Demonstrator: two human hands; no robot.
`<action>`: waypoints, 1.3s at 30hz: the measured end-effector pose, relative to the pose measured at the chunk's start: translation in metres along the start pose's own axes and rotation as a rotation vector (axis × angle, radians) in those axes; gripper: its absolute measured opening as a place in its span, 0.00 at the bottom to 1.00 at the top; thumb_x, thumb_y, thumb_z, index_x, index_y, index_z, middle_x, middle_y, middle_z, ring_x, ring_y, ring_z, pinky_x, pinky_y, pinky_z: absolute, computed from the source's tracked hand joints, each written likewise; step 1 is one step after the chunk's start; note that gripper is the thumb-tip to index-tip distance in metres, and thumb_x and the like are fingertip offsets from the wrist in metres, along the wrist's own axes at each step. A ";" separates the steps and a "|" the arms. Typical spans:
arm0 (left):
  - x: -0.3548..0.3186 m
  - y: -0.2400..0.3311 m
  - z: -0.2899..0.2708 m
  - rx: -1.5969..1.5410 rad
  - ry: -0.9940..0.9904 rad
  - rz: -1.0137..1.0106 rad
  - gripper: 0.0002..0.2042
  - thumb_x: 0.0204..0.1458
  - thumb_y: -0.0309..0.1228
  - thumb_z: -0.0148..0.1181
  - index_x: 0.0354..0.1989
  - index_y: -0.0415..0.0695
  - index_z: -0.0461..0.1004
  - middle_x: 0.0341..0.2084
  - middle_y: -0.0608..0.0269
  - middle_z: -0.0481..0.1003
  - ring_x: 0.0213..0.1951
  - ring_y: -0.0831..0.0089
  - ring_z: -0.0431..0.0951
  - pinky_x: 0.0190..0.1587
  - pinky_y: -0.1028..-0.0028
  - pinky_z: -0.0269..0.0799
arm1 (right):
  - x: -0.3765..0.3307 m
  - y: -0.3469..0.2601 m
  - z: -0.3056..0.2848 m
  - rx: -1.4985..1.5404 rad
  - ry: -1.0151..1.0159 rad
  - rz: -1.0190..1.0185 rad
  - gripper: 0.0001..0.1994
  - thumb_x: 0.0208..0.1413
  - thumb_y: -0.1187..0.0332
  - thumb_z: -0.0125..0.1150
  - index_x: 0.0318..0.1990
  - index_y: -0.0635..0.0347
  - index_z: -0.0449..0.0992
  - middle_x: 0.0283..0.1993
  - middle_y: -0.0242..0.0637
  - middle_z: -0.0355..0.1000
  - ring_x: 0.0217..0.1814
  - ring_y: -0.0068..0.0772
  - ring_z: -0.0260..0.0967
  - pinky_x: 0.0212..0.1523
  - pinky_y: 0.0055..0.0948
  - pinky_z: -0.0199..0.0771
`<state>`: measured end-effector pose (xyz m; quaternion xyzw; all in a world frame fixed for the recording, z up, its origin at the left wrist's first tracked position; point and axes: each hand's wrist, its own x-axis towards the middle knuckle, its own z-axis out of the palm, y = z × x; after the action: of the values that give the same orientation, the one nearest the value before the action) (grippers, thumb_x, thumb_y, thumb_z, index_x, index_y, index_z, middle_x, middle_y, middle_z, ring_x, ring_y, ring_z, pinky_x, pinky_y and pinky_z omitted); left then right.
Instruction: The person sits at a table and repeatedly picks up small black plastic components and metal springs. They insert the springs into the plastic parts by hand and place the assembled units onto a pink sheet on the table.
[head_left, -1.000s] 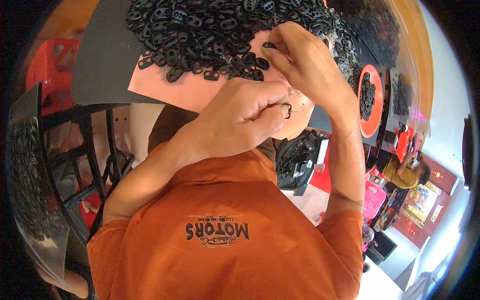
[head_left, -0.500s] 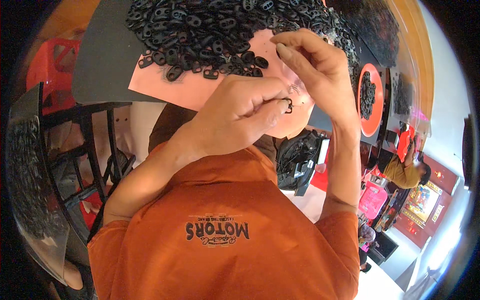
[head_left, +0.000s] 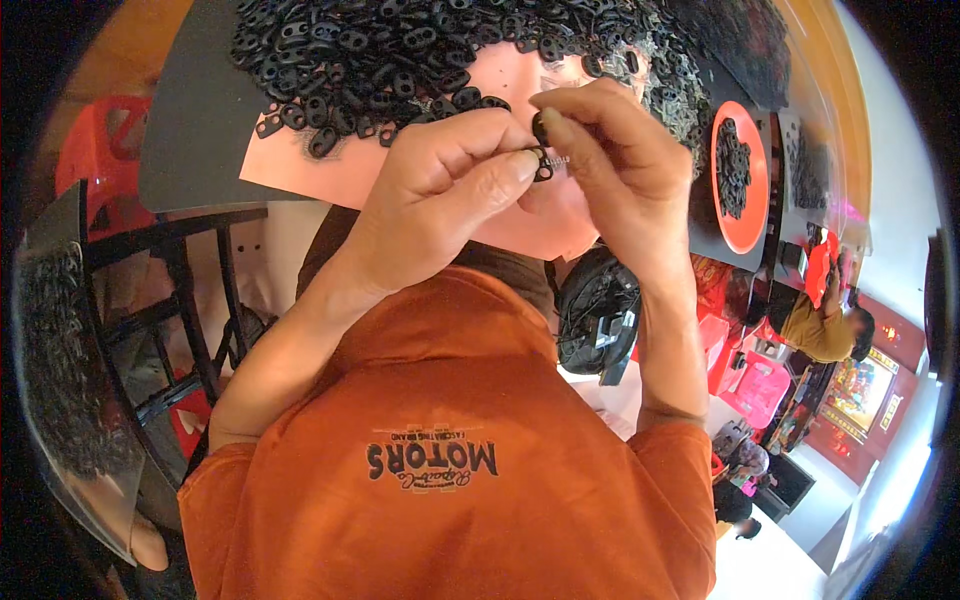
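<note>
A heap of small black two-hole cord locks (head_left: 370,60) covers much of a pink sheet (head_left: 300,165) on the dark table. My left hand (head_left: 450,180) is closed, pinching a small black two-hole piece (head_left: 543,168) between thumb and forefinger over the sheet's near part. Close beside it, my right hand (head_left: 625,150) is closed too, with a black oval cord-lock part (head_left: 540,127) at its fingertips. The two parts nearly meet or touch; I cannot tell which.
An orange-red plate (head_left: 758,200) of black pieces stands at the table's right. Clear bags of black parts (head_left: 740,50) lie at the far right. A black chair frame (head_left: 175,270) is at left, a black bag (head_left: 598,310) beside my lap. Another person (head_left: 820,325) is farther right.
My left hand has moved up and left with its black piece. My right hand has come down beside it, and a black oval part now shows at its fingertips.
</note>
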<state>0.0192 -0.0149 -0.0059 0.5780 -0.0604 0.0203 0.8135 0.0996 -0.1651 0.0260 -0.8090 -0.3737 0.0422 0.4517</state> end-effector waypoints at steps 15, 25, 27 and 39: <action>-0.001 -0.008 -0.004 -0.152 -0.005 -0.014 0.08 0.54 0.29 0.48 0.27 0.40 0.71 0.17 0.73 0.68 0.17 0.90 0.56 0.18 0.85 0.49 | -0.011 -0.009 -0.003 0.212 -0.124 0.090 0.08 0.52 0.77 0.53 0.40 0.68 0.73 0.29 0.37 0.67 0.29 0.28 0.66 0.30 0.23 0.67; -0.002 -0.008 -0.005 -0.104 -0.040 -0.030 0.08 0.53 0.28 0.49 0.27 0.38 0.72 0.19 0.72 0.69 0.22 0.89 0.59 0.24 0.85 0.55 | -0.001 -0.008 -0.016 0.331 -0.356 0.303 0.08 0.53 0.72 0.55 0.38 0.67 0.72 0.29 0.34 0.70 0.32 0.18 0.66 0.33 0.21 0.67; -0.002 -0.008 -0.001 -0.113 -0.015 -0.013 0.08 0.53 0.28 0.50 0.27 0.38 0.72 0.19 0.72 0.70 0.22 0.89 0.59 0.25 0.85 0.55 | -0.003 -0.006 -0.014 0.420 -0.352 0.327 0.07 0.54 0.72 0.55 0.37 0.67 0.71 0.29 0.32 0.70 0.31 0.17 0.65 0.32 0.20 0.67; 0.002 0.001 -0.005 -0.124 -0.015 -0.177 0.08 0.50 0.27 0.48 0.22 0.40 0.71 0.16 0.71 0.70 0.18 0.89 0.58 0.20 0.85 0.52 | -0.008 0.006 -0.020 0.593 -0.145 0.465 0.10 0.56 0.66 0.54 0.29 0.63 0.74 0.20 0.23 0.64 0.21 0.10 0.57 0.21 0.13 0.53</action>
<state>0.0218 -0.0096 -0.0061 0.5297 -0.0165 -0.0597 0.8459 0.1052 -0.1862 0.0311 -0.7015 -0.1828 0.3068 0.6168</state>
